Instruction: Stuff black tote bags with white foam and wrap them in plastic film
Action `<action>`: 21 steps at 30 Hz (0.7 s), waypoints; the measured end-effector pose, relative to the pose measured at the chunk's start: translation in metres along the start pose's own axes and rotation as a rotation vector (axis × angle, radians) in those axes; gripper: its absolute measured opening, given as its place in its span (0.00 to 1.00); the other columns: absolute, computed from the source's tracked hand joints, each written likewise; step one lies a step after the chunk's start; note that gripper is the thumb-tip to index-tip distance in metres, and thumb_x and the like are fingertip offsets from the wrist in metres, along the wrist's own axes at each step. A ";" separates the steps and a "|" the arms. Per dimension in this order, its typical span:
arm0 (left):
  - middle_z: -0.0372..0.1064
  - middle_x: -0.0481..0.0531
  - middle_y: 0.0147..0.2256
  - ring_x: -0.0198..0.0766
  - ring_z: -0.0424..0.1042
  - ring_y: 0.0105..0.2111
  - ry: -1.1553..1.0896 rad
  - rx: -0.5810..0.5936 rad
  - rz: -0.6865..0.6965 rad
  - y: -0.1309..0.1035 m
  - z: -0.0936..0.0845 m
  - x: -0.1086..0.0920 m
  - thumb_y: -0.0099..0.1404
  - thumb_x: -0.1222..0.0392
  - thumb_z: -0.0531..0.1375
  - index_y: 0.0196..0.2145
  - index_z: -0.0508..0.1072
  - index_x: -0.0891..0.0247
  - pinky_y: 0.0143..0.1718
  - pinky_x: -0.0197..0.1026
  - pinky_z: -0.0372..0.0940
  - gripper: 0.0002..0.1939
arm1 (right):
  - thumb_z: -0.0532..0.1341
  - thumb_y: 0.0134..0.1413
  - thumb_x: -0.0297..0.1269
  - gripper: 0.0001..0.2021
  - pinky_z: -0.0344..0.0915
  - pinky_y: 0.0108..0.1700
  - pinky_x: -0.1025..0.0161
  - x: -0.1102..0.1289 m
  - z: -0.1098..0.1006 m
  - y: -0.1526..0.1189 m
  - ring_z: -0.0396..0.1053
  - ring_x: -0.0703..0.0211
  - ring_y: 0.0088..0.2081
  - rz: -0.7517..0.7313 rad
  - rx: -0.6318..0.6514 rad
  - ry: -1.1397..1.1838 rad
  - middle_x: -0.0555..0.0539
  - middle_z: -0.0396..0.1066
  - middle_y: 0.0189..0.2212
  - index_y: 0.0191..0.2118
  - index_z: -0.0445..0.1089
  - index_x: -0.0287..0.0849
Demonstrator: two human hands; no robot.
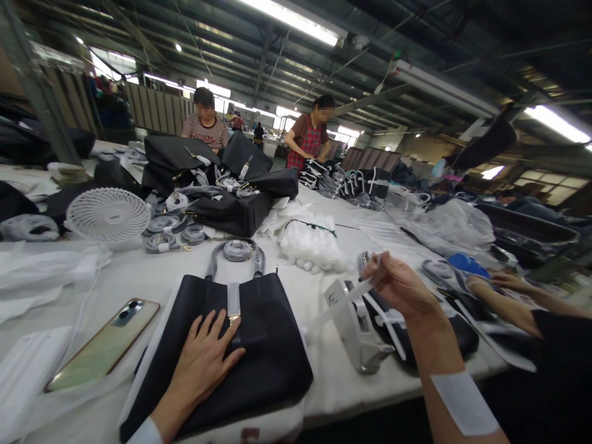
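Observation:
My left hand (203, 354) lies flat with fingers spread on the front of a black handbag (277, 351), just below its gold clasp (235, 319). A strip wrapped in clear film runs down to that clasp, and a coiled, film-wrapped strap (238, 250) lies between the bag's handles. To the right, my right hand (402, 287) is raised, thumb and fingers pinched on the end of a strip of translucent tape (345, 302). Below it stands a grey tape dispenser (356, 336) with handwriting on its side. A white patch (465, 401) is on my right forearm.
A phone (104, 345) and a white fan (108, 216) are on the left. Black bags (235, 209) are piled behind, beside white padding (312, 243). A co-worker's hands (494, 287) are close on the right, near a blue item (467, 265). Two people stand across the table.

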State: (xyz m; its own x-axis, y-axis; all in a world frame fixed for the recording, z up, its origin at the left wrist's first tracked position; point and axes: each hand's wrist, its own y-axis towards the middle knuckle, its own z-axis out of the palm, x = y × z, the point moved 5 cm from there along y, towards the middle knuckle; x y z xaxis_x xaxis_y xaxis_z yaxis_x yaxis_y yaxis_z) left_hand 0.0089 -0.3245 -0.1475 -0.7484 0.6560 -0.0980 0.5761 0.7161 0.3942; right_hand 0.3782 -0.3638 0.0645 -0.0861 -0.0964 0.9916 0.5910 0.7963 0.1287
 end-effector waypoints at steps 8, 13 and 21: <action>0.65 0.60 0.57 0.58 0.60 0.58 0.006 0.013 -0.004 0.000 -0.003 0.000 0.67 0.40 0.52 0.61 0.63 0.52 0.58 0.63 0.51 0.29 | 0.61 0.51 0.56 0.21 0.64 0.36 0.49 0.017 0.029 -0.002 0.65 0.54 0.27 0.150 0.130 0.238 0.47 0.67 0.21 0.21 0.66 0.44; 0.64 0.60 0.58 0.58 0.59 0.58 0.002 0.019 -0.003 0.000 -0.004 -0.001 0.67 0.40 0.52 0.61 0.63 0.52 0.58 0.63 0.51 0.28 | 0.56 0.51 0.66 0.28 0.65 0.40 0.49 0.010 0.029 0.019 0.69 0.49 0.35 0.165 0.163 0.258 0.43 0.71 0.25 0.21 0.68 0.44; 0.64 0.60 0.58 0.58 0.59 0.59 -0.023 0.004 -0.010 0.000 -0.003 0.000 0.66 0.41 0.53 0.61 0.64 0.52 0.59 0.62 0.50 0.28 | 0.62 0.41 0.68 0.31 0.69 0.37 0.56 -0.133 0.004 -0.035 0.73 0.48 0.42 0.480 -0.062 0.222 0.41 0.75 0.37 0.40 0.71 0.45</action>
State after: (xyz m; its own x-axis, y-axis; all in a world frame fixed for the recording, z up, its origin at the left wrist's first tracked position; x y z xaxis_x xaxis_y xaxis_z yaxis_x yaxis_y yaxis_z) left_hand 0.0082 -0.3250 -0.1450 -0.7463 0.6542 -0.1231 0.5698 0.7234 0.3898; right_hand 0.3657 -0.3762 -0.0722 0.3735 0.1414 0.9168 0.5688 0.7458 -0.3468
